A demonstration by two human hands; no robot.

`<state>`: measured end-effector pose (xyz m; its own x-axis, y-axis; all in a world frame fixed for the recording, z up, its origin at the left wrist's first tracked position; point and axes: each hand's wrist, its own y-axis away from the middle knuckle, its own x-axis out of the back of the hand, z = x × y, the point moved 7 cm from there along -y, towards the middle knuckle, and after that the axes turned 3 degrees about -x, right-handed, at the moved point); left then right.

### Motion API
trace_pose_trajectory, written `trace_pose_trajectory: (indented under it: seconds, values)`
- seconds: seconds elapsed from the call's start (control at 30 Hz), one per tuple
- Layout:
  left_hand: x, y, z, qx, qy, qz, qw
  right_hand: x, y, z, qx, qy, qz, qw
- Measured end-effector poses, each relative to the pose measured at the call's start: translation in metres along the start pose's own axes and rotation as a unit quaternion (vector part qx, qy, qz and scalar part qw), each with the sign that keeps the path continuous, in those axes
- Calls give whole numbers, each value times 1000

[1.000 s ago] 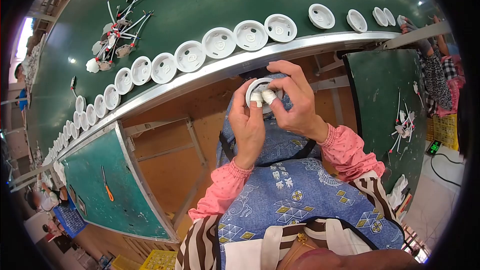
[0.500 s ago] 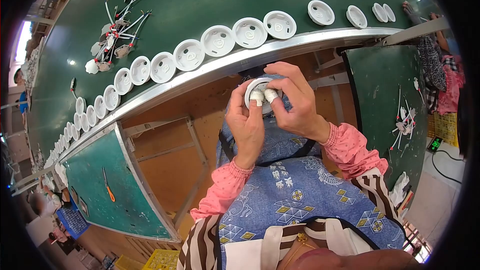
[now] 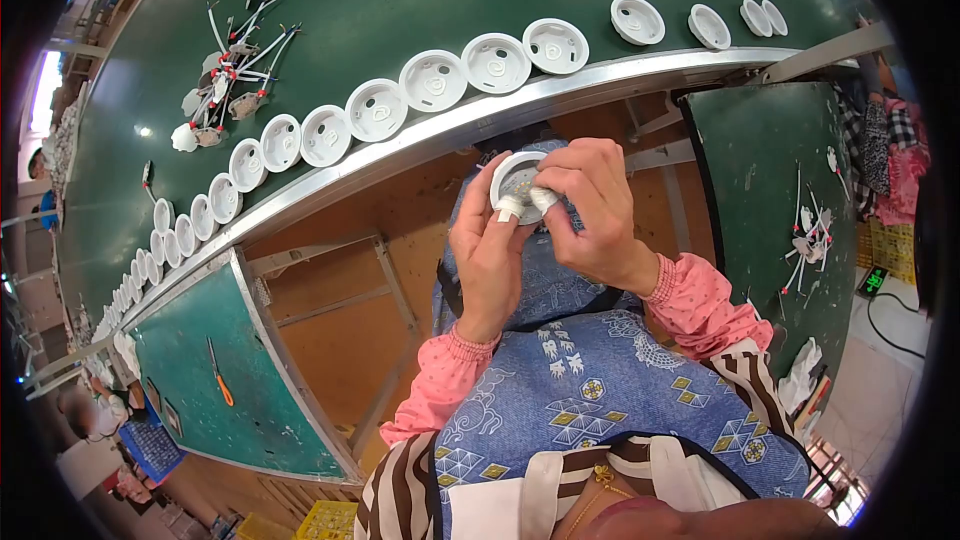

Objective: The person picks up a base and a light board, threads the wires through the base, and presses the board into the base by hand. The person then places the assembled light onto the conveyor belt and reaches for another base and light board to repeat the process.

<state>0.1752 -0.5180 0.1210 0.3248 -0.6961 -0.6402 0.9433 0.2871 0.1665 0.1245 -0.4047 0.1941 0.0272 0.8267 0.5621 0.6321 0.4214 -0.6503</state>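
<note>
Between my two hands, above my lap, is a round white plastic housing (image 3: 515,168), tilted so that its inside faces me. My left hand (image 3: 487,255) grips its left rim, the taped thumb pressing near the lower edge. On the other side my right hand (image 3: 595,202) pinches the rim, its own wrapped thumb or fingertip reaching inside. Fingers cover part of the interior, where a pale disc shows. Beyond them, a long row of similar white housings (image 3: 436,80) lines the front edge of the green table (image 3: 380,0).
A heap of small lamp boards with wires (image 3: 225,75) lies on the table, upper left. Orange-handled scissors (image 3: 222,380) rest on the left side panel. More wired pieces (image 3: 808,237) lie on the right panel. Another person's sleeve (image 3: 875,130) shows at far right.
The housing has tipped so more of its inside shows. Both thumbs have shifted toward its lower rim, and my right fingers have curled in more. The person at far right has moved.
</note>
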Motion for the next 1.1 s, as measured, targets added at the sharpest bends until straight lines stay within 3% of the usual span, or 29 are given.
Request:
trace_pose_trajectory:
  seconds: [0.8, 1.1]
  values:
    - [11, -1, 10, 14, 21, -12, 1000, -16, -17, -9, 21, -6, -48, 999]
    - [16, 2, 4, -87, -117, 20, 989, -15, -14, -10, -11, 14, -43, 999]
